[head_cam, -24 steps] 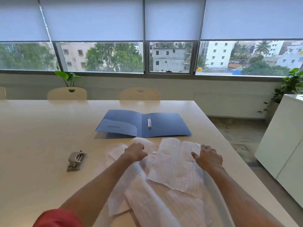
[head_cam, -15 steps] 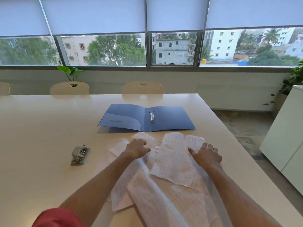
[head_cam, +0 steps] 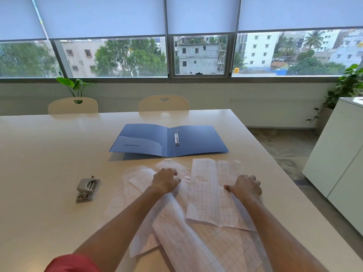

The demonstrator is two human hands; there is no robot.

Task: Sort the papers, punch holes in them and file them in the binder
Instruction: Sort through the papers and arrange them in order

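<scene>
Well left of the hands, a grey metal hole punch (head_cam: 87,190) sits on the pale desk (head_cam: 39,154). The left hand (head_cam: 166,179) and right hand (head_cam: 246,186), fingers curled, press on loose, overlapping gridded white papers (head_cam: 208,193). Beyond both hands an open blue ring binder (head_cam: 169,140) lies flat.

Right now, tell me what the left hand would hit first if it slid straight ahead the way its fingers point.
The left hand points away across the papers. Straight ahead, past the sheets' far edges, it would likely meet the near edge of the open blue binder, though the exact line is uncertain.
</scene>
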